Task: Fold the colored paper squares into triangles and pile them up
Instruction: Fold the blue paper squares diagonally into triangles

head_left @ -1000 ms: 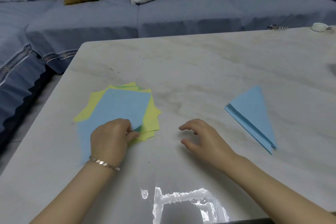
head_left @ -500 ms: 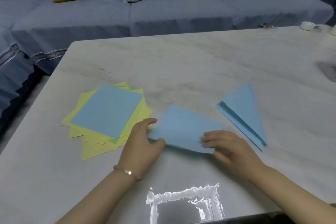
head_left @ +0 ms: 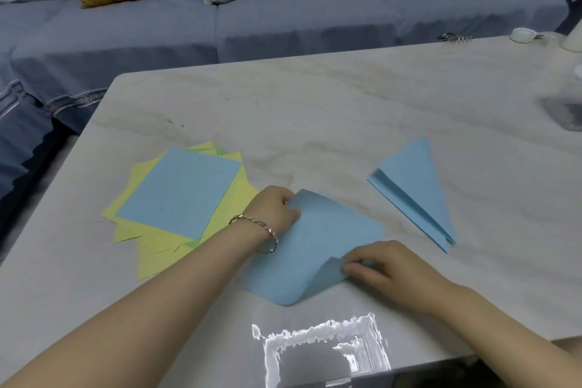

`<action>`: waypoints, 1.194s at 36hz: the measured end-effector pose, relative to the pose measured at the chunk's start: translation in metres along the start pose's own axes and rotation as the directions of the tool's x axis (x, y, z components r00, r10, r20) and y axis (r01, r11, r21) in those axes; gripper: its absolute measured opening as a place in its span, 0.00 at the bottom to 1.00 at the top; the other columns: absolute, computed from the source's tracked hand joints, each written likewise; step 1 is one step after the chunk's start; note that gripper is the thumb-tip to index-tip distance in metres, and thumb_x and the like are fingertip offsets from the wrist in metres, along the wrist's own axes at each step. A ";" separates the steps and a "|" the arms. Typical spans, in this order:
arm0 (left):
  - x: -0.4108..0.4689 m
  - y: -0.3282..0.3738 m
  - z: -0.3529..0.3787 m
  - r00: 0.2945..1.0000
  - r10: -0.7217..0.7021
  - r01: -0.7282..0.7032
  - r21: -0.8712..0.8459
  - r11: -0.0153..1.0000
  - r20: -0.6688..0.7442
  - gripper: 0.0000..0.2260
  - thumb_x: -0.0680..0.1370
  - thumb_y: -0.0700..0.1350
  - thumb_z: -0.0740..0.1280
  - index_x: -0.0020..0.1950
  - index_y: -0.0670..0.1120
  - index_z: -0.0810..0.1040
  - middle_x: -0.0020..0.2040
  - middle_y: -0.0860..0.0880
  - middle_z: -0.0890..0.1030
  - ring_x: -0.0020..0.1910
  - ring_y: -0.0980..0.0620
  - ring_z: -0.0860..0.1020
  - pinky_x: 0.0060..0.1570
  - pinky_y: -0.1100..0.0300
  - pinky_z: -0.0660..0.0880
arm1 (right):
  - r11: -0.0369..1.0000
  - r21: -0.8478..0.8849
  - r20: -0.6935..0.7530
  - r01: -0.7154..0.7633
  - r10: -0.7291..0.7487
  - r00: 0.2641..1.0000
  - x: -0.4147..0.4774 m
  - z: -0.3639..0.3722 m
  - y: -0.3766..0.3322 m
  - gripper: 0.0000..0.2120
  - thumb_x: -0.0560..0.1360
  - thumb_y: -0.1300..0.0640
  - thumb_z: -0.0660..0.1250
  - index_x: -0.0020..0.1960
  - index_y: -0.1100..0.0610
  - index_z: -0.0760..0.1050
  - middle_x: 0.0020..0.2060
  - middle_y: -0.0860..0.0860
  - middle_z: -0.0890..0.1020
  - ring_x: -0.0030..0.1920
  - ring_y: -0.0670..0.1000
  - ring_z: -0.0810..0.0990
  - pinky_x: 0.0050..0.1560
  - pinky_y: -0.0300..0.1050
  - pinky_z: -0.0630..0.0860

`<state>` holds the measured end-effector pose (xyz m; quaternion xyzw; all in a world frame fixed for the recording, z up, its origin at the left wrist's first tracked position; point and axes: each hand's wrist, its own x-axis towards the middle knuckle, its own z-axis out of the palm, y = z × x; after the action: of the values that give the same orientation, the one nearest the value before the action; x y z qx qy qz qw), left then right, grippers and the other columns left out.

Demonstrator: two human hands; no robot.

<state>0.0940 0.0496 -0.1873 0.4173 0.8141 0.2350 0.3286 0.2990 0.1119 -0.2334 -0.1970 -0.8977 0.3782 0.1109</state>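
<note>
Folding off the diagonal is the risk: the right hand (head_left: pixel 387 264) pinches the curled near corner of the blue sheet (head_left: pixel 315 249), the left hand (head_left: pixel 277 208) grips the far one, and a slip skews the crease. The sheet lies on the tabletop (head_left: pixel 346 110) between the stack (head_left: pixel 176 195) (partly under the left forearm) and the triangles (head_left: pixel 419 189).

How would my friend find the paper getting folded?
On the pale table, look up front, between the stack of flat squares and the blue triangles. That blue sheet is the only one curled up, pinched by the left hand and right hand.
</note>
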 end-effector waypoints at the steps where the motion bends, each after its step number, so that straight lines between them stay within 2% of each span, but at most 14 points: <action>1: -0.001 0.001 0.003 0.999 0.042 -0.042 0.018 0.999 0.000 0.12 0.74 0.38 0.63 0.31 0.46 0.68 0.30 0.50 0.69 0.31 0.53 0.68 0.29 0.62 0.62 | 0.999 0.041 -0.069 -0.007 0.009 0.998 0.001 0.000 -0.002 0.10 0.72 0.46 0.63 0.43 0.49 0.80 0.41 0.33 0.80 0.44 0.35 0.77 0.47 0.30 0.69; 2: -0.003 0.003 0.005 0.996 0.083 -0.083 0.025 0.996 0.014 0.12 0.75 0.38 0.62 0.31 0.45 0.67 0.30 0.50 0.67 0.30 0.53 0.66 0.30 0.61 0.61 | 0.997 0.072 -0.156 -0.004 0.015 0.988 0.003 0.000 -0.004 0.08 0.72 0.46 0.64 0.41 0.48 0.80 0.42 0.33 0.79 0.47 0.34 0.76 0.49 0.27 0.68; 4: -0.011 0.007 0.008 0.985 0.161 -0.163 0.035 0.986 0.065 0.10 0.77 0.39 0.60 0.34 0.41 0.70 0.32 0.48 0.69 0.32 0.53 0.65 0.31 0.63 0.60 | 0.995 0.100 -0.286 -0.022 0.050 0.957 0.007 -0.002 -0.009 0.07 0.70 0.44 0.67 0.37 0.46 0.78 0.53 0.34 0.75 0.56 0.34 0.72 0.57 0.25 0.62; 7: -0.023 0.010 0.011 0.964 0.222 -0.223 -0.008 0.975 0.149 0.11 0.79 0.40 0.58 0.47 0.33 0.75 0.40 0.45 0.73 0.39 0.52 0.68 0.35 0.59 0.62 | 0.984 0.145 -0.307 -0.102 0.143 0.941 0.015 -0.010 -0.023 0.09 0.71 0.51 0.72 0.36 0.40 0.75 0.60 0.35 0.70 0.61 0.32 0.66 0.57 0.22 0.59; 9: -0.030 0.011 0.010 0.956 0.222 -0.209 -0.086 0.974 0.191 0.12 0.79 0.42 0.58 0.46 0.33 0.75 0.40 0.46 0.72 0.39 0.53 0.67 0.37 0.60 0.62 | 0.972 0.199 -0.299 -0.122 0.179 0.938 0.020 -0.015 -0.031 0.11 0.70 0.55 0.72 0.34 0.42 0.75 0.53 0.34 0.75 0.56 0.31 0.71 0.52 0.22 0.62; 10: -0.035 0.012 0.008 0.960 0.209 -0.188 -0.127 0.974 0.184 0.13 0.79 0.43 0.58 0.45 0.34 0.74 0.39 0.47 0.72 0.38 0.53 0.67 0.37 0.60 0.62 | 0.964 0.235 -0.299 -0.126 0.195 0.934 0.022 -0.015 -0.035 0.11 0.69 0.56 0.73 0.33 0.43 0.75 0.45 0.35 0.79 0.50 0.32 0.74 0.49 0.24 0.65; 12: -0.043 0.015 0.005 0.980 0.171 -0.151 -0.188 0.970 0.099 0.13 0.80 0.45 0.58 0.40 0.38 0.73 0.37 0.46 0.70 0.36 0.53 0.65 0.36 0.59 0.61 | 0.947 0.288 -0.297 -0.145 0.232 0.926 0.024 -0.014 -0.038 0.11 0.69 0.56 0.73 0.32 0.44 0.76 0.35 0.37 0.80 0.41 0.36 0.77 0.42 0.28 0.68; 15: -0.052 0.013 0.002 0.984 0.152 -0.171 -0.294 0.940 -0.088 0.13 0.79 0.48 0.60 0.36 0.44 0.74 0.33 0.52 0.72 0.32 0.56 0.69 0.35 0.63 0.65 | 0.920 0.359 -0.320 -0.159 0.281 0.905 0.025 -0.012 -0.044 0.08 0.69 0.57 0.72 0.33 0.49 0.79 0.33 0.40 0.82 0.35 0.39 0.77 0.38 0.31 0.70; 17: -0.056 0.013 0.002 0.969 0.158 -0.217 -0.350 0.912 -0.190 0.06 0.75 0.45 0.67 0.37 0.51 0.77 0.32 0.57 0.77 0.31 0.63 0.74 0.34 0.72 0.69 | 0.893 0.422 -0.340 -0.158 0.317 0.885 0.025 -0.011 -0.049 0.07 0.69 0.58 0.73 0.33 0.52 0.80 0.33 0.42 0.82 0.34 0.40 0.78 0.37 0.31 0.71; 22: -0.063 0.005 0.010 0.917 0.123 -0.276 -0.382 0.882 -0.379 0.15 0.69 0.37 0.73 0.38 0.58 0.77 0.31 0.57 0.77 0.28 0.63 0.73 0.34 0.73 0.70 | 0.865 0.475 -0.417 -0.161 0.383 0.824 0.027 -0.009 -0.057 0.07 0.67 0.60 0.74 0.35 0.51 0.78 0.34 0.41 0.82 0.37 0.41 0.80 0.41 0.30 0.72; 25: -0.068 0.005 0.011 0.907 0.096 -0.282 -0.424 0.861 -0.409 0.14 0.68 0.37 0.73 0.38 0.57 0.78 0.28 0.60 0.78 0.27 0.63 0.73 0.34 0.75 0.70 | 0.862 0.479 -0.431 -0.169 0.398 0.810 0.027 -0.010 -0.063 0.06 0.67 0.60 0.74 0.35 0.52 0.78 0.38 0.42 0.82 0.40 0.42 0.80 0.43 0.31 0.73; 28: -0.072 0.006 0.009 0.898 0.087 -0.282 -0.413 0.866 -0.431 0.13 0.68 0.38 0.74 0.36 0.58 0.79 0.28 0.64 0.78 0.29 0.65 0.75 0.34 0.77 0.68 | 0.847 0.508 -0.427 -0.156 0.405 0.808 0.026 -0.013 -0.071 0.06 0.66 0.59 0.75 0.33 0.52 0.79 0.36 0.42 0.82 0.37 0.41 0.79 0.40 0.31 0.73; 33: -0.077 0.008 0.006 0.909 0.064 -0.253 -0.422 0.871 -0.412 0.12 0.67 0.40 0.75 0.33 0.57 0.79 0.29 0.62 0.80 0.28 0.65 0.74 0.33 0.77 0.69 | 0.837 0.525 -0.418 -0.156 0.414 0.809 0.027 -0.016 -0.078 0.09 0.67 0.61 0.74 0.31 0.53 0.78 0.31 0.45 0.82 0.30 0.40 0.77 0.34 0.28 0.71; 43: -0.081 0.012 0.004 0.910 0.053 -0.237 -0.412 0.880 -0.411 0.10 0.65 0.42 0.76 0.32 0.55 0.78 0.26 0.61 0.78 0.26 0.64 0.73 0.31 0.76 0.68 | 0.784 0.611 -0.411 -0.110 0.433 0.802 0.024 -0.017 -0.082 0.12 0.62 0.67 0.76 0.37 0.52 0.78 0.27 0.44 0.80 0.29 0.43 0.76 0.36 0.29 0.73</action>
<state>0.1383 -0.0111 -0.1550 0.3352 0.7509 0.5203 0.2303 0.2612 0.0809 -0.1615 -0.3848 -0.6398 0.5662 0.3491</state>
